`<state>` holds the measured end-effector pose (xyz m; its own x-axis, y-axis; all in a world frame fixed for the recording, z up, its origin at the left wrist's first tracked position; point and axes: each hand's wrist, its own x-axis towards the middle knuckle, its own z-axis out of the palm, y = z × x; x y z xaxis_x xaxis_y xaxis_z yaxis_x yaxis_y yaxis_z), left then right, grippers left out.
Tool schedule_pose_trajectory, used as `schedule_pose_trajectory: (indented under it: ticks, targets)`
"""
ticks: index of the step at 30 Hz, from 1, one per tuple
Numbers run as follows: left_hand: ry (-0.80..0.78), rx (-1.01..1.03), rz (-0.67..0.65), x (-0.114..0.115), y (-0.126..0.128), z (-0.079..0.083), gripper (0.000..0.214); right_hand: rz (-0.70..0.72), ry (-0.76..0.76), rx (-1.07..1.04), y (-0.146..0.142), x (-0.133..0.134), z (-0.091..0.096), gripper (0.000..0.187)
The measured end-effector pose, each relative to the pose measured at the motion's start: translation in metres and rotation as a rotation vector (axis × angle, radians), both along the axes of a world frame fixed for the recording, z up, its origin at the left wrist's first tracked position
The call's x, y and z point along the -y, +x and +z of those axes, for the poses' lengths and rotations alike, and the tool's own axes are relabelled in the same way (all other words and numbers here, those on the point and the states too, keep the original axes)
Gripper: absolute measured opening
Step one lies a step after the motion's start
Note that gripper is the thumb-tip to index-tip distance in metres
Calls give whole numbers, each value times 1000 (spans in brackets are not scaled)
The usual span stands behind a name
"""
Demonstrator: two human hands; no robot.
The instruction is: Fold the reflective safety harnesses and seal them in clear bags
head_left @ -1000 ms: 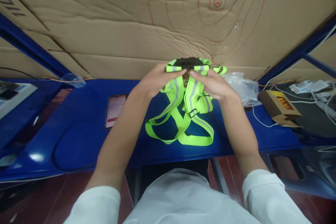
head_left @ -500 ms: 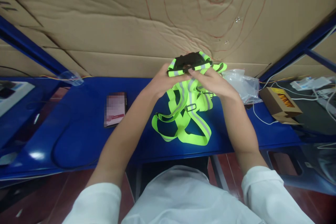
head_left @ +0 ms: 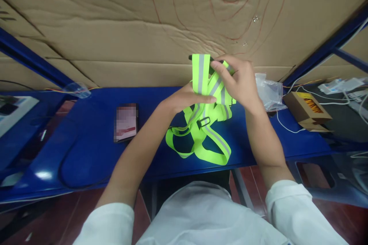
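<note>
A neon-yellow reflective harness (head_left: 212, 157) with grey stripes lies loosely looped on the blue table, its upper straps lifted between my hands. My left hand (head_left: 184, 97) grips the straps from the left, thumb across their front and the other fingers hidden behind. Higher on the right, my right hand (head_left: 240, 78) pinches a strap and a black part near the top of the bundle. A black slider buckle (head_left: 205, 121) sits on a strap below my hands.
A phone-like device (head_left: 125, 122) lies left on the blue table (head_left: 94, 134). A clear plastic bag (head_left: 270, 93) and an open cardboard box (head_left: 307, 109) with cables stand to the right. A clear cup (head_left: 77, 90) lies at the back left. Cardboard (head_left: 115, 38) walls the rear.
My right hand has risen and turned, and my left hand has shifted lower across the straps. The black part now shows less, with a striped strap upright in front of it.
</note>
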<state>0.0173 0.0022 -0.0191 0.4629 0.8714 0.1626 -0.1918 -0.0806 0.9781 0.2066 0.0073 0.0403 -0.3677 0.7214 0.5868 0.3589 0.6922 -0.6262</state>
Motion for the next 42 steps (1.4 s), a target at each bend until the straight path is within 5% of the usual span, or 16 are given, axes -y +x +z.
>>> schedule_pose_trajectory:
  ticks: [7,14,19,22,26,30,34,42]
  targets:
    - [-3,-73,-34,7,6,4,55,5,-7,5,8,-1,7,39]
    - [149,-90,116,13,-7,25,49,55,23,41,14,6,16,37]
    - [166,-50,363,21,0,34,32,119,-109,-159,9,2,12,49]
    - [164,12,384,20,2,36,26,143,-186,-193,5,-6,3,61]
    - [136,-49,315,17,-7,38,21,188,-291,-114,2,-15,-6,49]
    - [141,-163,226,15,-16,36,31,95,-182,-126,-2,-15,-6,35]
    - [246,-99,279,12,-10,30,50,-28,-44,-91,-6,-9,-5,28]
    - [209,87,328,10,5,27,53,-87,71,-120,-10,-6,-6,61]
